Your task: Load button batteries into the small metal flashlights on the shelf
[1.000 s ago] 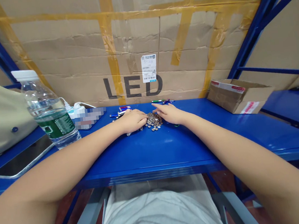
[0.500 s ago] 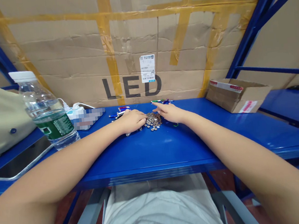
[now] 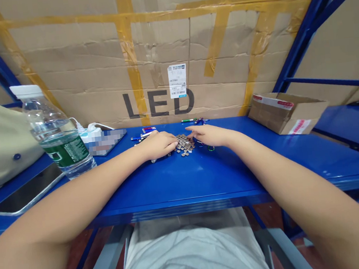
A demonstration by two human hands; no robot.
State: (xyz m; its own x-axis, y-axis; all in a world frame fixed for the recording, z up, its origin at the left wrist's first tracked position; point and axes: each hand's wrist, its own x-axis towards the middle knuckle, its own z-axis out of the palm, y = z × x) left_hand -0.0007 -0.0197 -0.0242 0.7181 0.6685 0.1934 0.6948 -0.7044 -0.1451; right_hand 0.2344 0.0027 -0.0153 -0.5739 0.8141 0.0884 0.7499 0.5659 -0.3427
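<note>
A pile of small coins [image 3: 185, 144] lies on the blue table [image 3: 184, 181]. My left hand [image 3: 162, 145] rests palm down at the pile's left edge, over some pens, its fingers near the coins; whether it holds anything is hidden. At the right edge of the pile is my right hand [image 3: 202, 135], index finger stretched out over the coins and the other fingers lower. Blue and dark pens [image 3: 139, 138] stick out behind my left hand. Behind my right hand lie a green pen [image 3: 187, 121] and other pens.
On the left stand a water bottle [image 3: 63, 142], a phone [image 3: 28, 189], a beige bag [image 3: 4, 144] and a white power strip [image 3: 90, 135]. An open cardboard box [image 3: 284, 112] sits at the right. A large carton [image 3: 102, 74] rises behind the table.
My right hand has shifted slightly right and down, and its index finger now points more level over the coins. My left hand has barely moved.
</note>
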